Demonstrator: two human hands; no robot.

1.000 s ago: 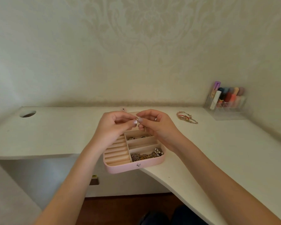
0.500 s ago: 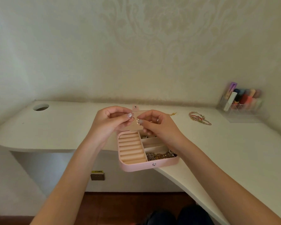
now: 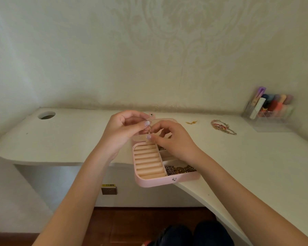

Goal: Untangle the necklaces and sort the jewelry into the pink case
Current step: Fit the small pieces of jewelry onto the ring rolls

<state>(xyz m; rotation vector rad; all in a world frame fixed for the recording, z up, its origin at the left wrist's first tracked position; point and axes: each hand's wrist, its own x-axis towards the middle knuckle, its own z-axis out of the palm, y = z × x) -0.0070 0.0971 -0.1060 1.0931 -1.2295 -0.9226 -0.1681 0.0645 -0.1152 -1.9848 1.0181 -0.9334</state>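
The open pink case (image 3: 155, 181) sits at the desk's front edge, with cream ring rolls on its left and a heap of chains (image 3: 180, 169) in its near right compartment. Above the case's far end, my left hand (image 3: 121, 130) and my right hand (image 3: 172, 139) both pinch one small rose-gold jewelry piece (image 3: 149, 129) between thumb and fingertips. My right hand hides the case's middle compartments. A tangle of bracelets (image 3: 222, 127) and a small gold piece (image 3: 191, 122) lie on the desk to the right.
A clear organizer (image 3: 270, 110) with coloured tubes stands at the back right against the wall. A round cable hole (image 3: 46, 115) is at the desk's (image 3: 69, 139) far left. The desk edge curves toward me on the right. My knees show below.
The view has shifted, so the case now appears further right. My right thumb has dropped lower, and the small piece now hangs upright between both hands.
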